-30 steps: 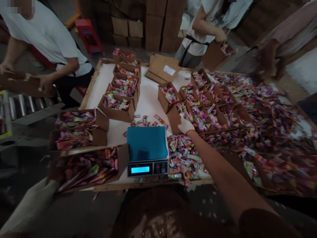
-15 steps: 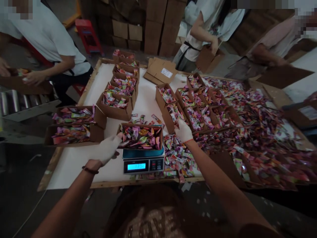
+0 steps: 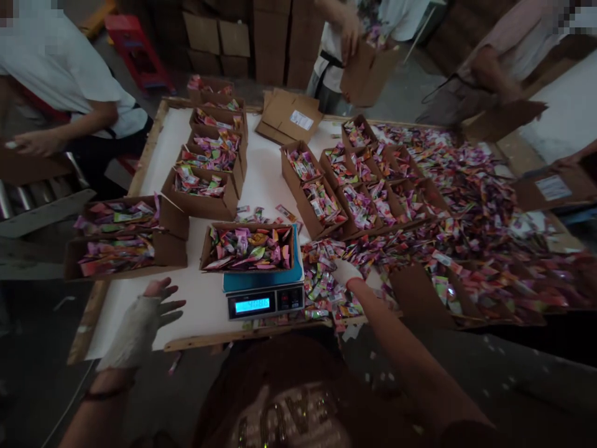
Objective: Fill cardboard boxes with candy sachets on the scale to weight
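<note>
An open cardboard box (image 3: 250,267) full of small wrapped sweets sits on the teal pan of a digital scale (image 3: 265,303), whose blue display is lit. My left hand (image 3: 144,320), in a pale fingerless glove, hovers over the table's near left edge. Its fingers are spread and hold nothing, apart from the box. To the right of the scale, my gloved right hand (image 3: 349,272) is down at the heap of loose sweets (image 3: 321,280). Its fingertips are blurred among the wrappers, so their grip is hidden.
Two filled boxes (image 3: 170,249) stand at the left, a row of filled boxes (image 3: 205,196) behind. More filled boxes (image 3: 321,230) stand right of centre beside a wide sweet pile (image 3: 476,186). Flattened cartons (image 3: 284,118) lie at the back. Several co-workers handle boxes around the table.
My left hand has let go of the box on the scale and drawn back left, opening. My right hand has moved from a filled box down to the loose sweets. The display reading has changed.
</note>
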`<state>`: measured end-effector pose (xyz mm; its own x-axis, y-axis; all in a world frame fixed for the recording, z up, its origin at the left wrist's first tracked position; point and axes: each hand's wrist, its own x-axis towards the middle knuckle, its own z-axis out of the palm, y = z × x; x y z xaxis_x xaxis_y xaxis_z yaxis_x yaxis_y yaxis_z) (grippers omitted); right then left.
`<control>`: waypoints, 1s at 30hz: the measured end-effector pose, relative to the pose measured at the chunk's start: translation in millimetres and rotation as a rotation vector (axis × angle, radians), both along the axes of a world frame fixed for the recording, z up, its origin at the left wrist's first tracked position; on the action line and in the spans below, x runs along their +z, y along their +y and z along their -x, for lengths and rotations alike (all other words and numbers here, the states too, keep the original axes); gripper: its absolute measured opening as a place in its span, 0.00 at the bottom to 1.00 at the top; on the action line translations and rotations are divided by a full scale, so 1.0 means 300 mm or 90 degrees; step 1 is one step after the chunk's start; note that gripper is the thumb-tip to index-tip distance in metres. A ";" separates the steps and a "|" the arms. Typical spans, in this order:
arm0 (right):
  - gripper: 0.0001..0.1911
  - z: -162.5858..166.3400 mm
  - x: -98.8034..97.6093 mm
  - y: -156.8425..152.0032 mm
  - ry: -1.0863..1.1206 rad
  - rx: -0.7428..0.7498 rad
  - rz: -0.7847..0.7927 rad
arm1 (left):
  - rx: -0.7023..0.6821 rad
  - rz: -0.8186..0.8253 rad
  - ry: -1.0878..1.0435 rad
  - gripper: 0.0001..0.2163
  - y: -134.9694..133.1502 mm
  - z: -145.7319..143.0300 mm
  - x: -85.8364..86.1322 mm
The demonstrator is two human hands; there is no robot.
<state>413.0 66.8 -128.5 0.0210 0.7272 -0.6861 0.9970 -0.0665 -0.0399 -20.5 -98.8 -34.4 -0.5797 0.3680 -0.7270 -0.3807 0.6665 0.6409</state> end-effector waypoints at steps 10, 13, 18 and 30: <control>0.19 0.110 0.393 0.122 0.338 0.061 -0.262 | -0.046 -0.104 0.033 0.19 0.037 -0.072 0.036; 0.26 0.218 0.431 0.156 0.394 0.036 -0.305 | -0.094 -0.103 0.002 0.24 0.086 -0.112 0.026; 0.23 0.325 0.432 0.197 0.348 -0.005 -0.317 | -0.136 -0.114 -0.051 0.33 0.166 -0.208 0.013; 0.19 0.708 0.486 0.056 0.121 0.630 -0.060 | 0.032 -0.158 -0.241 0.27 0.166 -0.302 0.001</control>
